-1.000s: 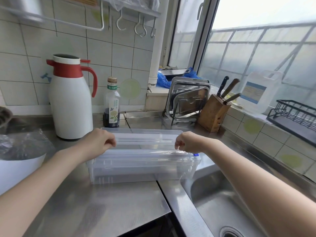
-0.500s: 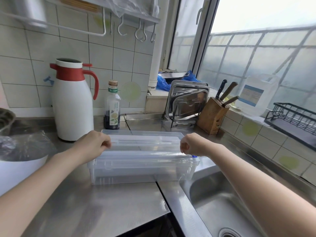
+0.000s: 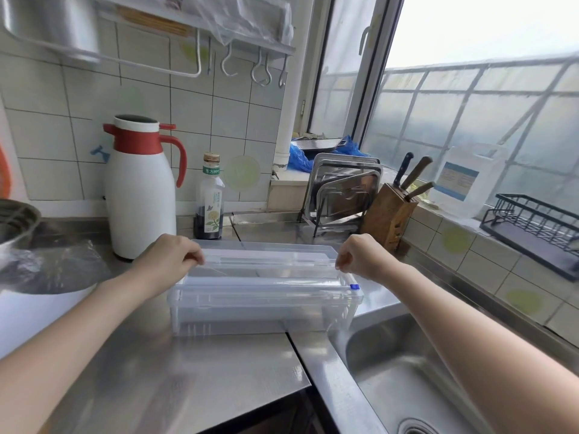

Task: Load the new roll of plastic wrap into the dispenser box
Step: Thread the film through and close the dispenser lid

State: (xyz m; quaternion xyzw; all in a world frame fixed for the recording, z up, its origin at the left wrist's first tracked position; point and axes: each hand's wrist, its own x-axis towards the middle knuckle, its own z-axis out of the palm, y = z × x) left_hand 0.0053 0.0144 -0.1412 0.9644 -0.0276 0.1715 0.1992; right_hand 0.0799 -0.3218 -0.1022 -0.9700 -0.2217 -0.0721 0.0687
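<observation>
A clear plastic dispenser box (image 3: 266, 308) lies lengthwise on the steel counter, its lid open toward the wall. A small blue slider (image 3: 354, 286) sits at its right front corner. Over the open top stretches a thin sheet of plastic wrap (image 3: 269, 270). My left hand (image 3: 169, 261) pinches the sheet's left end at the box's left end. My right hand (image 3: 360, 256) pinches the right end. Both hands have curled fingers. The roll itself is hard to make out through the clear walls.
A white and red thermos (image 3: 141, 189) and a dark sauce bottle (image 3: 210, 198) stand behind the box. Steel trays in a rack (image 3: 341, 195) and a knife block (image 3: 391, 211) stand at the back right. The sink (image 3: 423, 371) opens right of the box. A wrap-covered white bowl (image 3: 37, 283) sits left.
Both hands stay at the box's ends, pinching the film; they have lifted slightly above the box. The camera has tilted a little, and the box has not moved.
</observation>
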